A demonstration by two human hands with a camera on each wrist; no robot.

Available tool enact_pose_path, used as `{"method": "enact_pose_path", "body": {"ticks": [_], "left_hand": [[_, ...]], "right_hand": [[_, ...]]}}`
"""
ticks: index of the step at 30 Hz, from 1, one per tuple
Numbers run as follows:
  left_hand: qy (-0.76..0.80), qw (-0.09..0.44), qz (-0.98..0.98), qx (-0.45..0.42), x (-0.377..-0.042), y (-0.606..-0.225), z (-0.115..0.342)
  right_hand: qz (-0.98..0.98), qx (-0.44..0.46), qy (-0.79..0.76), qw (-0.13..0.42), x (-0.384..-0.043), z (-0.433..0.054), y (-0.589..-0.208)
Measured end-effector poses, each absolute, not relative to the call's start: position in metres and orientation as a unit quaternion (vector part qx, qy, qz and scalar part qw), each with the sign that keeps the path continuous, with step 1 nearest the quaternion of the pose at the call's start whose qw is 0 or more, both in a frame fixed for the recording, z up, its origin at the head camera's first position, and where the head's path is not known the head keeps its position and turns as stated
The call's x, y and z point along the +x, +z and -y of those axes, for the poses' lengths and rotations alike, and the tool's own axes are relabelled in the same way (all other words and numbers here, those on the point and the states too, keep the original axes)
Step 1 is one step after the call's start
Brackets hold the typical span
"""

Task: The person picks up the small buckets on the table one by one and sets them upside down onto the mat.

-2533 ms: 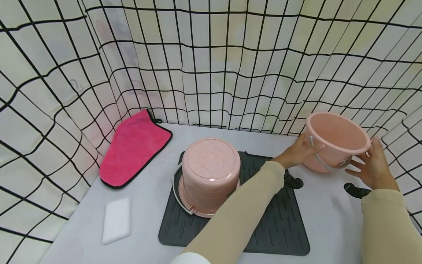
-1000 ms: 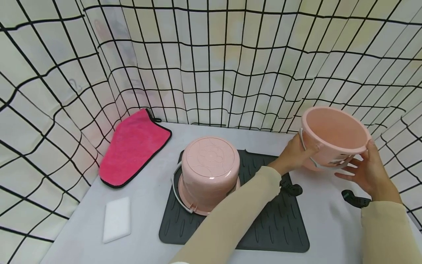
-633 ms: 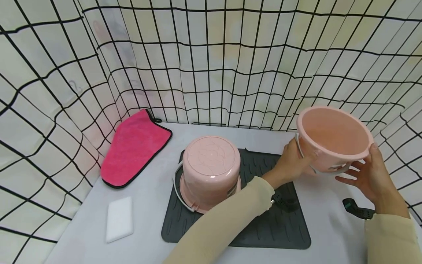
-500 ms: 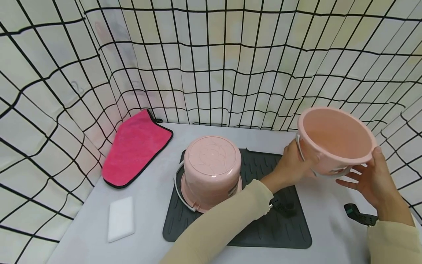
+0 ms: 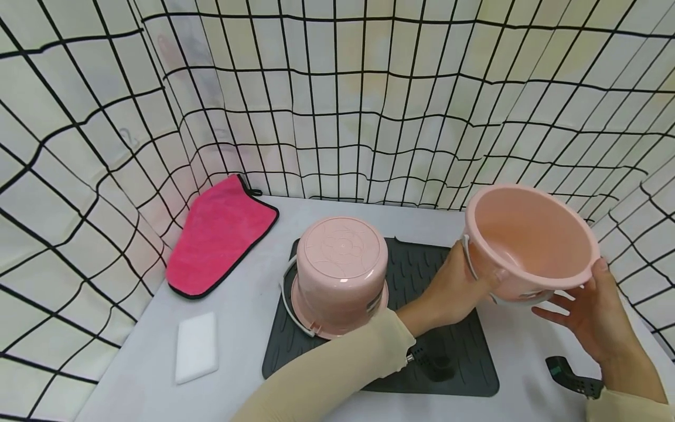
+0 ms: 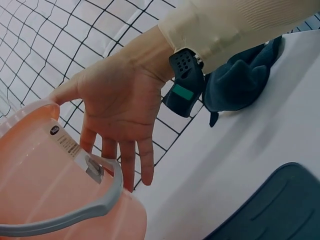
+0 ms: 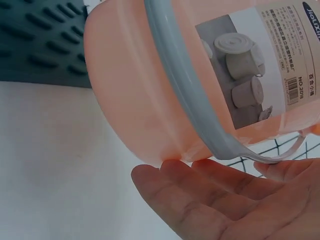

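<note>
A pink bucket [image 5: 532,234] with a grey handle [image 6: 85,212] and a printed label [image 7: 265,70] is held up at the right in the head view, its mouth tipped toward me. My left hand [image 5: 453,287] grips its left side, thumb on the front and the other fingers hidden behind. At the opposite side my right hand [image 5: 601,328] supports it: the thumb lies at the rim and the straight fingers spread beneath. Those fingertips touch the bucket in the right wrist view. An upside-down pink bucket [image 5: 340,258] stands on a dark grey mat [image 5: 459,363].
Left of the mat lie a bright pink cloth [image 5: 218,234] with black edging and a white sponge-like block [image 5: 197,347]. Black netting [image 5: 348,117] over white sheeting encloses the table. A dark cloth-like item [image 6: 240,82] lies at the table's side in the left wrist view.
Both hands have lifted the bucket off the table at the right and brought it left and closer to me, tipping its mouth more my way. The upside-down bucket stays in place.
</note>
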State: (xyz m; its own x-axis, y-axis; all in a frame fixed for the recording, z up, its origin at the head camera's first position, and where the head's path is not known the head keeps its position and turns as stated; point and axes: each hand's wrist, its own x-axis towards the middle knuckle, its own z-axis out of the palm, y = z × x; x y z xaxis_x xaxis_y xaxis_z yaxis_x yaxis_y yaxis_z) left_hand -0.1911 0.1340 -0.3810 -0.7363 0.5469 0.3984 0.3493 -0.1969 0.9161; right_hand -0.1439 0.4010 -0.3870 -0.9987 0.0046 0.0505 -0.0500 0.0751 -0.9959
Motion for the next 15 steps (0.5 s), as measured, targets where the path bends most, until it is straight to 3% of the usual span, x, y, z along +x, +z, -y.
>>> {"method": "enact_pose_path", "body": {"ticks": [15], "left_hand": [[0.695,0.108,-0.622,0.344,-0.17,-0.405,-0.106]], "right_hand": [[0.736,0.005,0.677,0.006,-0.128,-0.376,-0.408]]}}
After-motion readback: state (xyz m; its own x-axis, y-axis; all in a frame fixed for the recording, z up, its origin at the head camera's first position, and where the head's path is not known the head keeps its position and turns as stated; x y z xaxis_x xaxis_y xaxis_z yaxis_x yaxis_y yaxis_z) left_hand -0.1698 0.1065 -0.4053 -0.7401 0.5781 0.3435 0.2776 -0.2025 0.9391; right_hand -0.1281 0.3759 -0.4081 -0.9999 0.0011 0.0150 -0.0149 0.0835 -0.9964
